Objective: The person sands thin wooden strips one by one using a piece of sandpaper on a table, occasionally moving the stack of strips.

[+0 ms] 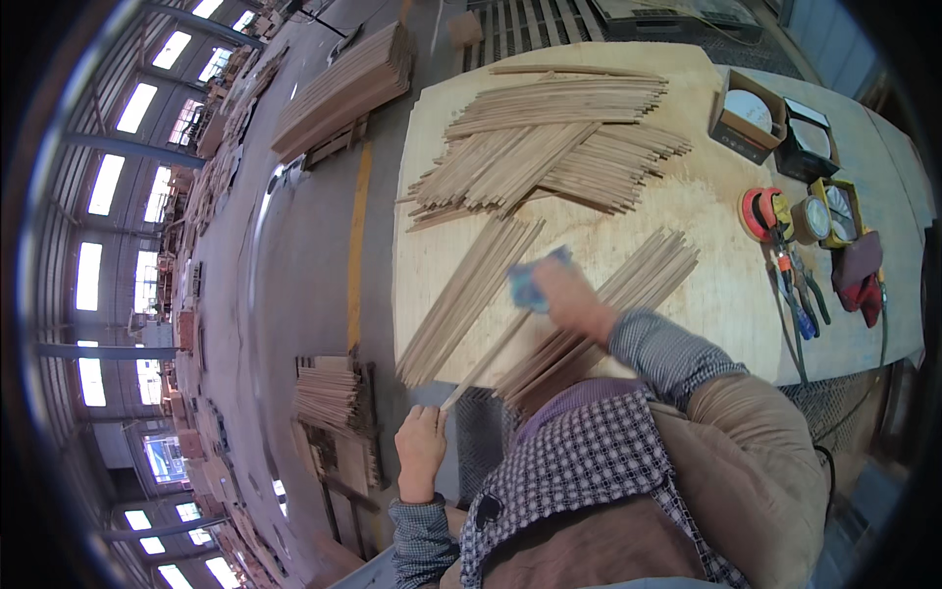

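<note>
My left hand (420, 452) is closed on the near end of a thin wooden strip (487, 359) at the table's near edge. The strip slants up and away toward my right hand (574, 297), which is smeared by motion. Pressed under its fingers is a crumpled blue piece (535, 279), cloth or abrasive sheet, I cannot tell which. A fanned bundle of strips (469, 299) lies to the left of the held strip. Another bundle (650, 270) lies to the right, partly hidden by my right forearm.
A large strip pile (549, 137) covers the far part of the pale tabletop (726, 304). To the right are boxes of discs (751, 110), a round red sander (761, 214), pliers (812, 285) and a red-and-brown bundle (859, 275). Stacked boards (343, 93) stand beyond the table's left edge.
</note>
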### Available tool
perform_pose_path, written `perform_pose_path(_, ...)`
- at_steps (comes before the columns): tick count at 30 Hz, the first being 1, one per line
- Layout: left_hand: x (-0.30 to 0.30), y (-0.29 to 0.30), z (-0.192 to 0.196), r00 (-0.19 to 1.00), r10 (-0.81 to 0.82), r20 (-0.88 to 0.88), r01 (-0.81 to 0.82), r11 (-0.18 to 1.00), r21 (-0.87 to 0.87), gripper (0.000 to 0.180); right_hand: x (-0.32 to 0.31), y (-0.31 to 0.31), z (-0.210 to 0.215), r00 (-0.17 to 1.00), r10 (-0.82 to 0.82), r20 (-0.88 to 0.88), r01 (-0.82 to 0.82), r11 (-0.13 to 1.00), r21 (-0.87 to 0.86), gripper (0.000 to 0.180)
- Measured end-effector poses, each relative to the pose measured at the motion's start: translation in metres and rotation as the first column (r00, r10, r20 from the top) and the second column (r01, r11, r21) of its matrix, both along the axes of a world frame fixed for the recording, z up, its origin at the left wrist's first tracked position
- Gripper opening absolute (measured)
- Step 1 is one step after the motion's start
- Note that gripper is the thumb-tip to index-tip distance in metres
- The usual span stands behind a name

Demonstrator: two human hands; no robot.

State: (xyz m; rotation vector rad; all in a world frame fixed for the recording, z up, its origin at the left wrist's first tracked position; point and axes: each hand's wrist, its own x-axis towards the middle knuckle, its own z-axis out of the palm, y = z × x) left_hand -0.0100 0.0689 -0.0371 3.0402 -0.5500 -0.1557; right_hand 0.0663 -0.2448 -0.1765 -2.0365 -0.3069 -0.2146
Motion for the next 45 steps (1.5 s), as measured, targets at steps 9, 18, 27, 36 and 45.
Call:
perform_pose_path(9,0.001,-0.006,0.006,0.984,0.019,-0.175,-0.039,0.993,-0.114,0.016,0.003,-0.017,-0.016,0.877,-0.285,0.387,0.427,0.833,-0.353,0.017)
perform_pose_path(18,0.005,0.006,-0.007,0.971,0.060,-0.230,-0.067,0.998,-0.022,0.018,-0.020,0.050,-0.003,0.900,0.051,0.434,-0.036,0.998,-0.043,0.016)
perform_pose_path(27,0.013,0.011,-0.009,0.859,0.172,-0.482,-0.303,0.930,-0.207,0.029,-0.013,0.033,0.043,0.944,0.322,0.071,-0.302,0.931,-0.206,0.015)
perform_pose_path(36,0.002,0.018,-0.030,0.790,0.236,-0.566,-0.434,0.867,-0.244,0.029,-0.004,0.001,-0.045,0.981,-0.194,0.025,0.186,0.883,-0.432,0.051)
perform_pose_path(45,-0.022,0.018,-0.059,0.951,0.153,-0.269,-0.213,0.954,-0.212,0.029,-0.014,0.006,-0.015,0.991,0.126,-0.044,-0.133,0.915,-0.381,0.050)
